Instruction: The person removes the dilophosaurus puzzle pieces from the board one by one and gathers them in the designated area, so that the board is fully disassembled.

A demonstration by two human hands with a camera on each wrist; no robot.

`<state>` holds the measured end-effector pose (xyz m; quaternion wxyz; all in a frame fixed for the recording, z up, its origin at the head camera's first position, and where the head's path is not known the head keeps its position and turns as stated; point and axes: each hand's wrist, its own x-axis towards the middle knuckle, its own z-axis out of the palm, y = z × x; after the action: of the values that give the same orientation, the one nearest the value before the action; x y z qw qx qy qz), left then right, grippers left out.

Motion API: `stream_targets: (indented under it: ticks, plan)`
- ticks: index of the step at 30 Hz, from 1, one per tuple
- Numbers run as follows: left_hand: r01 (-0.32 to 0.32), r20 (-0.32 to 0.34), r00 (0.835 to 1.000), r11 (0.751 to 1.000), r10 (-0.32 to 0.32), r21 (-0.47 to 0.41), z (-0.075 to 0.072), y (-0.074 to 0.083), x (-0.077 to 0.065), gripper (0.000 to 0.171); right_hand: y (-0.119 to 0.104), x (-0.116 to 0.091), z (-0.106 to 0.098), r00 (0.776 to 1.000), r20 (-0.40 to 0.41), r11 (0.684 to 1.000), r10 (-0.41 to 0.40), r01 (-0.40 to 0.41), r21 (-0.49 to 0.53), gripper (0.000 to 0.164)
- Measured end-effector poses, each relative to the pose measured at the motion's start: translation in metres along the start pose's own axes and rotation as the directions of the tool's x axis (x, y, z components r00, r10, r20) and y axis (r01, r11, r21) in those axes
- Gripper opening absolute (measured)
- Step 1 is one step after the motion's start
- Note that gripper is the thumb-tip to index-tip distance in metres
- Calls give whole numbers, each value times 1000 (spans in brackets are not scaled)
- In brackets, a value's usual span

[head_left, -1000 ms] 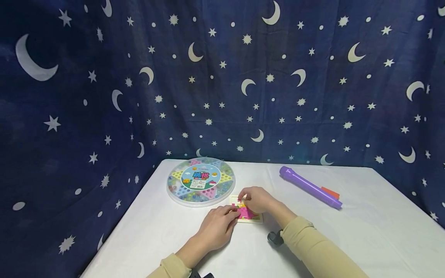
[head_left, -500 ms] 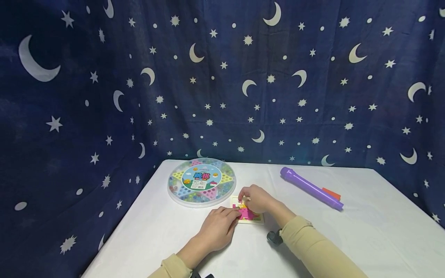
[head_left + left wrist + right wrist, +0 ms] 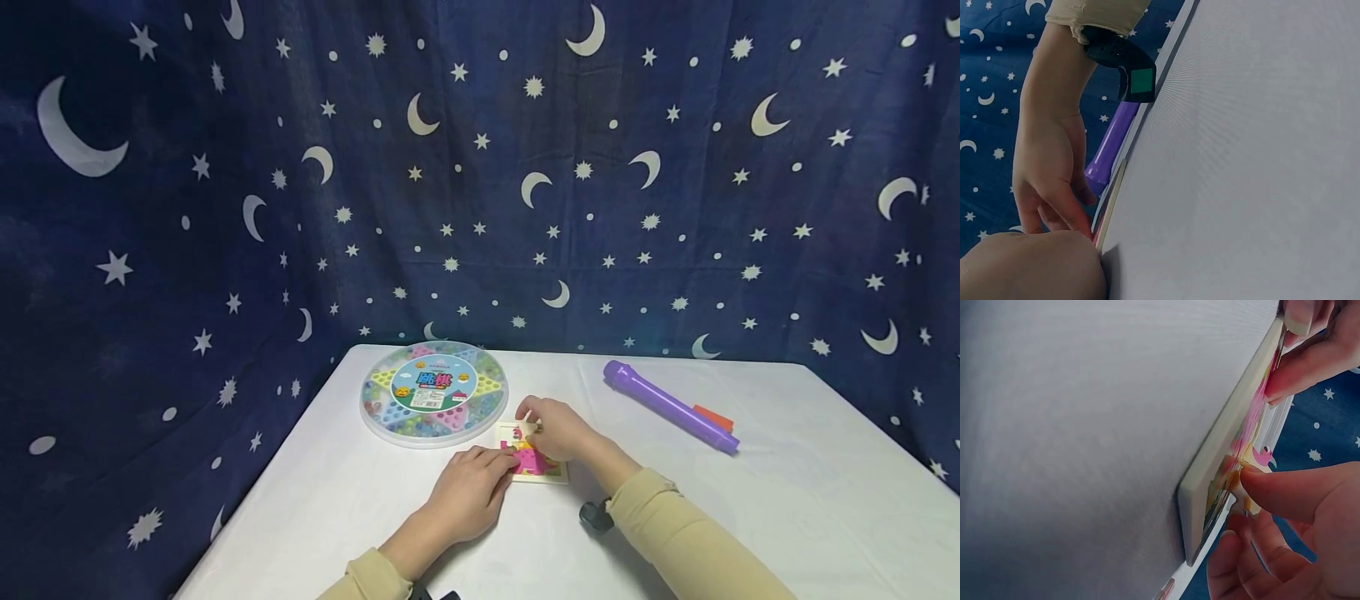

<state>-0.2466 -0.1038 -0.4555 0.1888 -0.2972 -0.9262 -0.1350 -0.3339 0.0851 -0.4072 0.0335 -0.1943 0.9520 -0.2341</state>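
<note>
A small jigsaw puzzle board (image 3: 537,478) with a pink dinosaur-like picture lies on the white table. My left hand (image 3: 468,492) rests at its left side, fingertips touching the pink part. Over the board's far side is my right hand (image 3: 558,429). In the right wrist view, the right thumb and fingers (image 3: 1275,490) pinch a puzzle piece (image 3: 1262,456) with a pink patch and an eye. That piece stands tilted at the board's surface. Part of the board is hidden under both hands. In the left wrist view, the back of my left hand (image 3: 1038,265) covers most of the board.
A round, clear Chinese checkers box (image 3: 433,393) with coloured marbles sits behind and left of the board. To the right lie a purple, knob-ended stick (image 3: 670,406) and an orange piece (image 3: 714,417) beside it. A starry curtain (image 3: 480,167) hangs behind the table.
The pink patch on the piece under my right fingers shows more fully now, as those fingers have shifted slightly. My left hand has stayed in place on the board.
</note>
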Motion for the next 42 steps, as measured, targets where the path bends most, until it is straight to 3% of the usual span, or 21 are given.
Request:
stream_targets:
  ticks: [8, 21, 28, 42]
  plan:
    - [0, 7, 1000, 1000, 0, 0, 0, 0, 0, 27, 3, -4, -2, 1000, -2, 999, -24, 24, -23, 19]
    - [-7, -1, 1000, 1000, 7, -1, 3, -1, -3, 26, 11, -7, -4, 999, -29, 997, -34, 36, 69, 2]
    - [1, 16, 1000, 1000, -1, -13, 3, 0, -1, 26, 16, -10, -4, 996, -51, 992, -79, 84, 90, 9]
    - [-12, -11, 1000, 1000, 12, -9, 4, 0, -2, 26, 30, -14, -14, 995, -92, 985, -32, 47, 165, 7]
